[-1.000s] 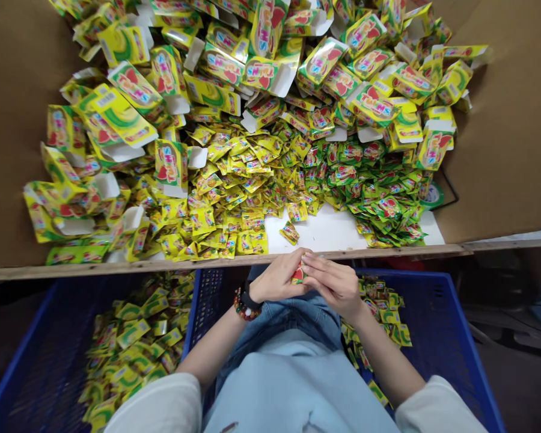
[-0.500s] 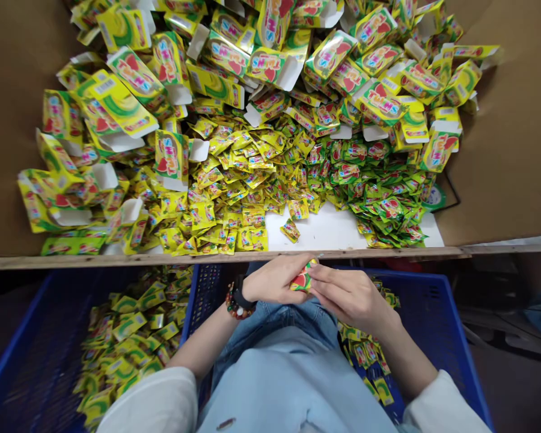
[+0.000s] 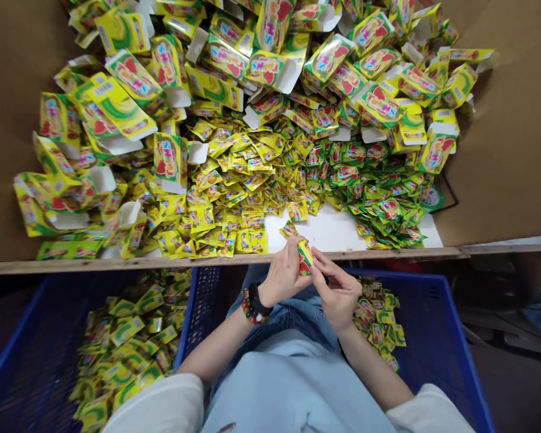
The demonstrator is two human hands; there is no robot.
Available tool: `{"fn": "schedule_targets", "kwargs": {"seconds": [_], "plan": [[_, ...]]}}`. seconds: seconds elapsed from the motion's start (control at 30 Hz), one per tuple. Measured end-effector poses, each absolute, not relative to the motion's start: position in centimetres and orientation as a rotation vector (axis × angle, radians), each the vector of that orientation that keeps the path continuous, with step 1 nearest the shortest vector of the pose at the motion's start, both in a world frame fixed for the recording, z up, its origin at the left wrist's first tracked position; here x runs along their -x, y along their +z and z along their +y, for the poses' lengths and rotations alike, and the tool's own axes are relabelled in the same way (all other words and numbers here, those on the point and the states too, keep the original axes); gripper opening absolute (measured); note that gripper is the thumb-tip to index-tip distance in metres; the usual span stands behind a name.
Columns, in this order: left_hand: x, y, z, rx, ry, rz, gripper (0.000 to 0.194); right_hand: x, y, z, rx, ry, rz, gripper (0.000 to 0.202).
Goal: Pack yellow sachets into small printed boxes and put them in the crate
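Between my two hands, just over the front edge of the worktop, is a small yellow, green and red candy box [image 3: 305,257]. My left hand [image 3: 283,273] is closed around its left side. The fingers of my right hand [image 3: 338,288] pinch its right side near the lower end. Part of the box is hidden by my fingers. Beyond my hands lie heaps of yellow candy sachets [image 3: 234,174] and green candy sachets [image 3: 365,174]. One loose yellow sachet [image 3: 289,229] lies just past my left fingertips.
A large pile of open-flapped candy boxes [image 3: 270,66] fills the back, between brown cardboard walls [image 3: 514,132]. A wooden strip [image 3: 117,261] edges the worktop. Below stand a left blue crate [image 3: 31,355] and a right blue crate [image 3: 433,337], both holding packed boxes.
Both hands have shifted slightly up toward the worktop edge with the box. The box is now more upright, and my right hand has turned and dropped lower on it.
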State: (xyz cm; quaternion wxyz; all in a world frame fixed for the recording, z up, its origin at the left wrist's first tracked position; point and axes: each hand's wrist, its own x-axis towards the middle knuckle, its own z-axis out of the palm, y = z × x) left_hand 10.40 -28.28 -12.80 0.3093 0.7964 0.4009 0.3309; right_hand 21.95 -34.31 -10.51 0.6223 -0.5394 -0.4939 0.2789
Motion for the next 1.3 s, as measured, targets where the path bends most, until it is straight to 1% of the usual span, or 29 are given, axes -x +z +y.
{"fn": "schedule_targets", "kwargs": {"seconds": [0.1,0.2,0.3,0.37,0.4,0.47,0.5,0.53,0.6,0.67,0.8,0.87,0.9,0.97,1.0,1.03,1.1,1.17,1.3], "plan": [[-11.0,-14.0,-27.9,-2.096,0.953,1.102,0.049,-21.3,-11.3,-33.6,1.269,0.686,-1.004,0.009],[-11.3,-15.0,-27.8,-2.089,0.999,1.123,0.046,-20.9,-12.2,-33.6,1.279,0.576,-1.045,0.007],[-11.3,-15.5,-27.8,-2.083,1.018,1.126,0.042,-20.8,-13.2,-34.1,1.287,0.471,-1.120,0.010],[-11.3,-15.6,-27.8,-2.072,1.028,1.143,0.044,-20.8,-13.6,-34.3,1.287,0.466,-1.161,0.006],[-11.3,-15.7,-27.7,-2.063,1.031,1.159,0.047,-21.0,-13.7,-34.2,1.289,0.487,-1.180,0.012],[-11.2,-15.7,-27.6,-2.053,1.030,1.190,0.053,-21.4,-13.6,-33.7,1.308,0.547,-1.229,0.037],[-11.3,-15.7,-27.6,-2.053,1.028,1.196,0.052,-21.6,-13.4,-33.3,1.317,0.569,-1.274,0.045],[-11.3,-15.7,-27.5,-2.055,1.029,1.196,0.049,-21.9,-13.3,-32.8,1.322,0.574,-1.331,0.047],[-11.4,-15.6,-27.5,-2.058,1.045,1.190,0.040,-22.3,-12.9,-31.9,1.318,0.533,-1.449,0.038],[-11.7,-15.4,-27.5,-2.049,1.066,1.199,0.036,-22.6,-12.8,-31.2,1.299,0.493,-1.494,0.031],[-12.2,-15.0,-27.5,-2.006,1.074,1.218,0.038,-22.4,-13.1,-31.2,1.287,0.578,-1.350,0.024],[-12.0,-14.6,-27.4,-1.967,1.050,1.188,0.043,-22.4,-13.3,-31.5,1.301,0.642,-1.265,0.023],[-11.8,-14.4,-27.3,-1.931,1.016,1.162,0.048,-22.4,-13.3,-31.7,1.310,0.676,-1.217,0.027],[-10.9,-13.8,-27.0,-1.800,0.912,1.082,0.055,-22.7,-13.1,-31.8,1.310,0.749,-1.104,0.044],[-10.4,-13.5,-26.8,-1.703,0.847,1.024,0.054,-22.9,-12.9,-31.8,1.297,0.779,-1.062,0.050],[-9.9,-13.1,-26.6,-1.597,0.786,0.965,0.050,-23.2,-12.7,-31.7,1.277,0.800,-1.044,0.052],[-9.1,-12.3,-26.3,-1.401,0.717,0.873,0.043,-23.7,-12.2,-31.4,1.231,0.808,-1.074,0.042],[-8.6,-11.8,-26.2,-1.290,0.717,0.849,0.042,-24.0,-12.0,-31.0,1.204,0.800,-1.125,0.028],[-8.8,-11.7,-26.8,-1.258,0.770,0.875,0.042,-23.7,-12.0,-30.2,1.188,0.798,-1.121,0.015]]}}
